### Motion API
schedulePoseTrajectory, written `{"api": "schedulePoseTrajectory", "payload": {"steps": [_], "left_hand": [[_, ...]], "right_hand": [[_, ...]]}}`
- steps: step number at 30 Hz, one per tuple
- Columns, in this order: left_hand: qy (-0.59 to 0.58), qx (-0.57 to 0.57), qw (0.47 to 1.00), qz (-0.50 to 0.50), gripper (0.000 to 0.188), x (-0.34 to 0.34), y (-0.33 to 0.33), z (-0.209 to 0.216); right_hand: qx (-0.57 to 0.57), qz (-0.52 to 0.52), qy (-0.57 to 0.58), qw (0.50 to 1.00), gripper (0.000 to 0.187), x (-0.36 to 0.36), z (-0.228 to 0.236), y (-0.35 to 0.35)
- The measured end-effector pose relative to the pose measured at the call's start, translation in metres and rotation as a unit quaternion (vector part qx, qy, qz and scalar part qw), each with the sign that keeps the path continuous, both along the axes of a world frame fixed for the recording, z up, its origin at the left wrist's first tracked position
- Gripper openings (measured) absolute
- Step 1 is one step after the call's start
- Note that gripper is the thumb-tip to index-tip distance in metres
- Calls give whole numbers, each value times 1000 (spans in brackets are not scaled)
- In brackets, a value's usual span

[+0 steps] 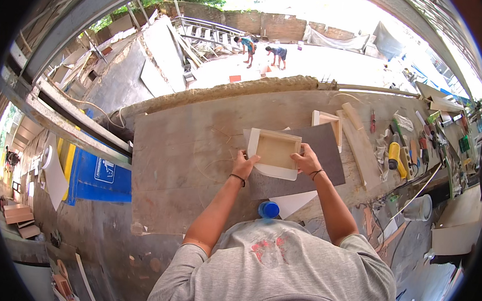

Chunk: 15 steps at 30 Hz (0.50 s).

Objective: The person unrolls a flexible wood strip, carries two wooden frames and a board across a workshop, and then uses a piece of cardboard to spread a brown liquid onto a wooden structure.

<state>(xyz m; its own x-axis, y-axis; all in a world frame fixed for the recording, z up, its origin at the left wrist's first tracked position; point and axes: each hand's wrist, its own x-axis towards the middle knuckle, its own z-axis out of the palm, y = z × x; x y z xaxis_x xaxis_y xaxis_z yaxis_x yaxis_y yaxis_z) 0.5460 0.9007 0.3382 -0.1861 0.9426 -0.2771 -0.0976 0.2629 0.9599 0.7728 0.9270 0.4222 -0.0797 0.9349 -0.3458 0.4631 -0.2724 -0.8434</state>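
A shallow, pale wooden box (276, 172) with raised white edges and a light brown inside is held between my two hands over the workbench. My left hand (244, 166) grips its left near corner, thumb on the edge. On the opposite side, my right hand (308, 160) pinches the right edge, with the fingers curled round it. Beneath the box lies a dark grey flat board (324, 154), set at an angle on the bench. A white sheet (293, 203) sticks out from under the board on my side. The undersides of the box and my hidden fingertips cannot be seen.
A blue-capped container (269, 209) stands close to my body. Right of the board are a second wooden frame (336, 125), wooden strips (355, 147), a red-handled tool (373, 121) and a yellow power tool (394, 153). A blue bin (102, 177) stands left; two people bend over beyond the wall.
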Motion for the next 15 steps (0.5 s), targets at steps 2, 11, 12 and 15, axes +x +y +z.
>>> {"api": "schedulePoseTrajectory", "payload": {"steps": [2,11,12,15], "left_hand": [[47,-10,999,-16,62,4,2,8],[334,48,940,-61,77,-8,24,-36],[397,73,913,-57,77,-2,25,-32],[354,60,929,-93,75,3,23,-29]], "right_hand": [[25,-61,31,997,51,21,-16,2],[2,-490,502,713,23,141,-73,31],[2,-513,526,678,24,158,-81,31],[10,-575,537,617,28,213,-119,34]]}}
